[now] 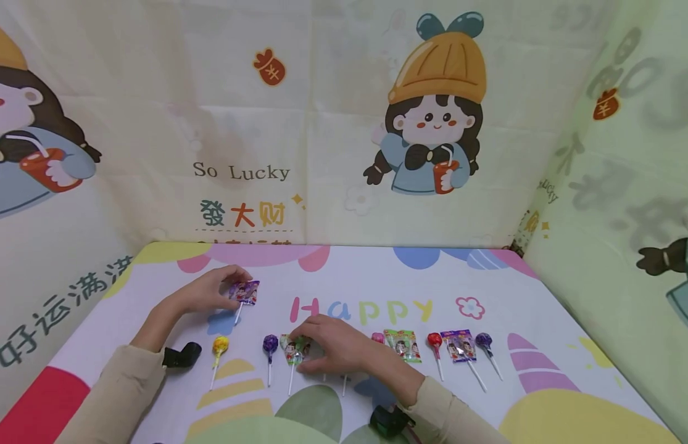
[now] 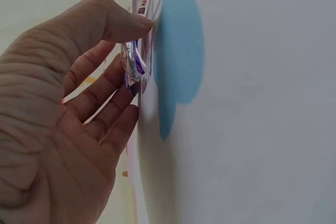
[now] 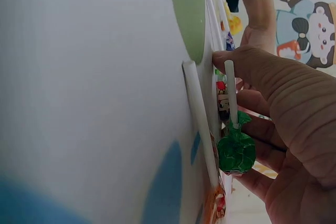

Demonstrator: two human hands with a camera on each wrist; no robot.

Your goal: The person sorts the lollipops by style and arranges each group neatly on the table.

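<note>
At the left of the printed word, my left hand point(image 1: 210, 291) pinches a lollipop in a flat purple wrapper point(image 1: 247, 292), its white stick toward me. In the left wrist view, the thumb presses one side of that wrapper point(image 2: 132, 62) and the fingers lie behind it. Lower in the middle, my right hand point(image 1: 344, 346) has its thumb and curled fingers round a lollipop in a flat green wrapper point(image 1: 295, 353). Under the right palm, a round green lollipop point(image 3: 236, 153) shows in the right wrist view; the head view shows only stick ends there.
Left of the right hand lie a yellow lollipop point(image 1: 220, 345) and a dark purple one point(image 1: 270, 345). To its right are another flat green one point(image 1: 403, 345), a red one point(image 1: 435, 341), a flat purple one point(image 1: 459, 346) and a dark one point(image 1: 485, 342). A printed cloth point(image 1: 332, 123) hangs behind the table.
</note>
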